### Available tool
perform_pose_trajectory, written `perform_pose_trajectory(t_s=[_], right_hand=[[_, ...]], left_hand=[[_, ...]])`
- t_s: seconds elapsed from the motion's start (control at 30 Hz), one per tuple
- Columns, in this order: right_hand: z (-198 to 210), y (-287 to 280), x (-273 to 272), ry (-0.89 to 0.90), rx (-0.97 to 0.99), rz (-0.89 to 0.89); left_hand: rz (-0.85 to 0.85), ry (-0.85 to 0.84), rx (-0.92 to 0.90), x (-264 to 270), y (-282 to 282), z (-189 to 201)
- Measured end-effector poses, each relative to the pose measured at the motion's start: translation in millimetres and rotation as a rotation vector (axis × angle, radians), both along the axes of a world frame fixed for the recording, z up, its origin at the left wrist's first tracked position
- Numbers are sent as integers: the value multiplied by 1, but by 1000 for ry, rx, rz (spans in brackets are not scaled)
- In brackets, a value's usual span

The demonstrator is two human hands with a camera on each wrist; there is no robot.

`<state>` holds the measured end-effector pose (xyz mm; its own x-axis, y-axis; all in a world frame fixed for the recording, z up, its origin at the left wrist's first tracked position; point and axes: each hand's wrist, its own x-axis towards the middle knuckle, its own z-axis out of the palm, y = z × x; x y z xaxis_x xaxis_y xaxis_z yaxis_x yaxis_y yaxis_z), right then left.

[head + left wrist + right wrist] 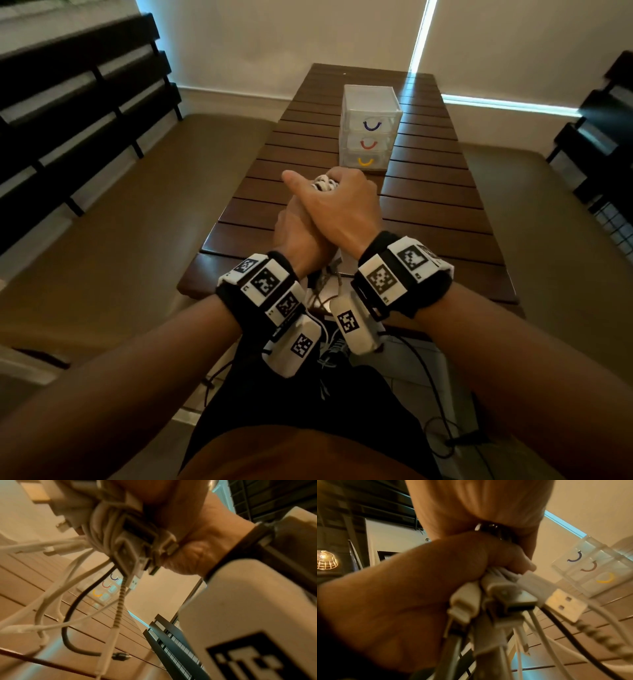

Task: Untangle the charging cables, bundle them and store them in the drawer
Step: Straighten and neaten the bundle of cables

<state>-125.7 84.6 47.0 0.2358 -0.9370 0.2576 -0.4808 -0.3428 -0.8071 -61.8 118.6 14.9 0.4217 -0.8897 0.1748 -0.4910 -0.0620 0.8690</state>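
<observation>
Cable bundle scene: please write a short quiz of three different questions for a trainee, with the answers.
1. True or false: all three drawers of the drawer unit look closed.
2. Which handle colour is on the lowest drawer: A blue, B red, C yellow?
3. Fill in: both hands hold the cables above the wooden ____.

Key
1. True.
2. C, the yellow handle.
3. Table; the left hand and the right hand grip the bundle together, loose ends hanging down.

cables (322, 183) mostly hidden by hands
</observation>
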Motion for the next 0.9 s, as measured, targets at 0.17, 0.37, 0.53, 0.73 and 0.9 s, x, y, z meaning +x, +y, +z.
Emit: perform_pose_trajectory(t_s=[0.17, 0.37, 0.53, 0.73, 0.9], right_hand=[[-4, -1, -2, -93, -54, -58], [-12, -4, -2, -237, 7, -79], [-16, -5, -2, -338, 14, -156], [-26, 0, -11, -226, 160, -42], [-27, -2, -30, -300, 352, 320]], left_hand=[[-7, -50, 79, 1, -6, -2], [-80, -70, 68, 3, -8, -9], [-223, 138, 43, 1, -10, -7], [-399, 216, 43, 6, -4, -10], [-284, 629, 97, 22, -8, -6]])
